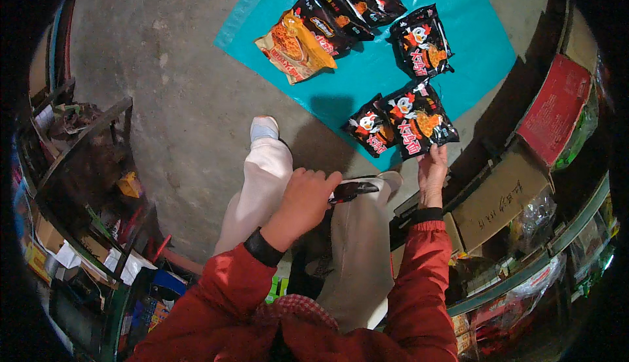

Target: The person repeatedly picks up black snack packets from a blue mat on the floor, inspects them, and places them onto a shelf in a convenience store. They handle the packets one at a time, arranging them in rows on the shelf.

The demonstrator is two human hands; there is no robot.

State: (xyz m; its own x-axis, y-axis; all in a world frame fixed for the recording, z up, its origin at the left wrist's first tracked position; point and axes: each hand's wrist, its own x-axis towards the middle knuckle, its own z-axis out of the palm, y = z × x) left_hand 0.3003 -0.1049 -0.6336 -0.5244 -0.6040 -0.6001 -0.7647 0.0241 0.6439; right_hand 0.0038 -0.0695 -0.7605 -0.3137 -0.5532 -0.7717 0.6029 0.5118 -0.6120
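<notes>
My left hand (pixel 305 199) is closed around the end of a black packet (pixel 355 190), seen nearly edge-on above my knee. My right hand (pixel 434 168) pinches the lower edge of a black noodle packet (pixel 421 122) with a cartoon chicken on it. That packet overlaps a similar black packet (pixel 372 128) to its left. Beyond them, another black packet (pixel 423 42) lies on a teal plastic sheet (pixel 363 74). A row of overlapping black packets (pixel 344 10) runs along the far left of the sheet, with an orange and tan noodle packet (pixel 296 47) at its near end.
Concrete floor (pixel 186 67) surrounds the sheet. On the right, shelving (pixel 528 266) holds an open cardboard box (pixel 501 200) and a red carton (pixel 555 109). To the left stands a dark-framed rack (pixel 83 141) with mixed goods. My shoe (pixel 264 128) rests near the sheet.
</notes>
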